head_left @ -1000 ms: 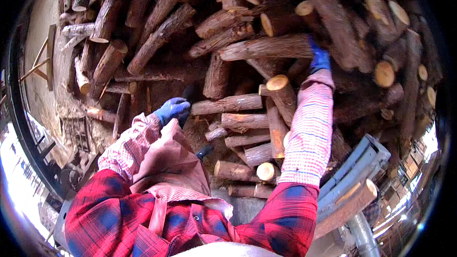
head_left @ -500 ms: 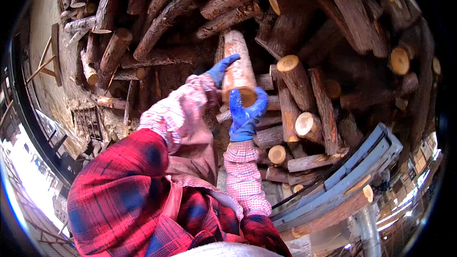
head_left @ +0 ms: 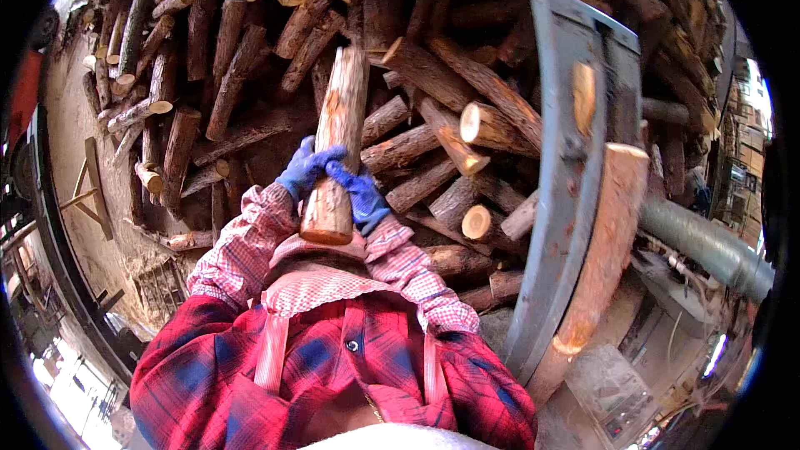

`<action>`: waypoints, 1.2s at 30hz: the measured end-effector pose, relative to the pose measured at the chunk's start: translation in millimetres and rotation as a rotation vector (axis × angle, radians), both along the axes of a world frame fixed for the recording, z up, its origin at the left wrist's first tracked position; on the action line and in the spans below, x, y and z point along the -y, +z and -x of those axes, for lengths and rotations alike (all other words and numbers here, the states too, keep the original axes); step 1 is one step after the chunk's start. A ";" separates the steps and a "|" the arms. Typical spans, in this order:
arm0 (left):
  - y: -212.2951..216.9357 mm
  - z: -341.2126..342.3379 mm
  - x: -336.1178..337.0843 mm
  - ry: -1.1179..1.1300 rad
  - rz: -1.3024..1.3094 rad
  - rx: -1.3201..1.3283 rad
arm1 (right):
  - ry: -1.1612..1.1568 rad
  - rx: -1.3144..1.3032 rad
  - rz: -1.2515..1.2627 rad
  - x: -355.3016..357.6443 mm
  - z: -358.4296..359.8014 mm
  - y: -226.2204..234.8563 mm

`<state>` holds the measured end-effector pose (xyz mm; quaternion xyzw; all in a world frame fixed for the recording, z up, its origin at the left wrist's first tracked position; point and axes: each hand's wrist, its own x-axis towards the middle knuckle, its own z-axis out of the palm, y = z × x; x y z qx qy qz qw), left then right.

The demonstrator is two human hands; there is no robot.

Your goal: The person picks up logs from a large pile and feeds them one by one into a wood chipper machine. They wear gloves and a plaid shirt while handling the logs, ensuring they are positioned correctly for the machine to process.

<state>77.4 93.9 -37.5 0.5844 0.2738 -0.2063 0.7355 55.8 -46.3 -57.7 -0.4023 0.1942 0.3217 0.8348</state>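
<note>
A short log, its bark partly stripped to pale wood, is held lengthwise in front of my body, its near cut end close to my checked apron. My left hand, in a blue glove, grips it from the left side. From the right, my right hand, also gloved in blue, is wrapped against the log, its fingers meeting those of the left on top. The undersides of both hands are hidden by the log.
Loose logs lie heaped in front of me and to both sides. On my right stands a long blue-grey metal trough, with a peeled log along it and a grey metal pipe beyond. A wooden frame leans at the left wall.
The log has come back from the pile toward my body. My right hand has moved from its near end to its side. The view has shifted, bringing the trough closer on the right.
</note>
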 end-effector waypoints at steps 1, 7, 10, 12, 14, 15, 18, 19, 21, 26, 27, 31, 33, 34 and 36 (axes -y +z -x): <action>-2.3 8.5 14.8 0.116 0.045 0.044 | 0.019 0.118 -0.011 15.5 0.0 26.5; 169.7 -11.2 138.0 -0.008 0.081 0.743 | 0.090 0.809 0.586 186.7 -62.1 190.4; 205.1 -1.3 163.7 -0.013 0.168 0.863 | -0.083 1.124 0.638 255.4 -110.5 264.9; 194.7 16.1 166.0 -0.016 0.122 0.817 | -0.070 1.242 0.835 300.1 -130.9 317.2; 169.8 39.9 160.6 0.043 0.177 0.651 | -0.132 1.247 1.100 358.7 -191.6 322.0; 152.3 51.9 153.9 0.037 0.046 0.583 | -0.104 1.259 1.235 378.1 -207.8 327.4; 101.7 90.7 129.5 0.058 -0.165 0.419 | -0.068 1.176 1.681 402.6 -235.8 320.6; 87.0 107.8 114.8 0.067 -0.223 0.359 | 0.092 1.086 1.683 396.4 -236.6 302.3; 79.0 137.9 102.5 0.092 -0.299 0.254 | 0.321 0.900 1.985 400.6 -217.4 265.4; 48.2 181.9 84.5 0.014 -0.730 -0.013 | 0.415 0.843 2.355 395.4 -180.0 254.4; 26.4 190.7 80.3 0.026 -0.685 -0.037 | 0.413 0.849 2.297 395.5 -173.7 257.3; -31.9 227.2 71.1 0.104 -0.575 -0.165 | 0.389 1.062 2.124 414.3 -172.5 242.5; -68.3 256.3 65.0 0.110 -0.576 -0.221 | 0.424 1.126 2.030 409.9 -168.1 236.4; -77.7 265.2 62.0 0.077 -0.588 -0.254 | 0.421 1.156 2.031 417.8 -166.6 235.7; -89.8 275.6 51.5 0.008 -0.611 -0.306 | 0.399 1.122 1.990 435.6 -165.3 239.2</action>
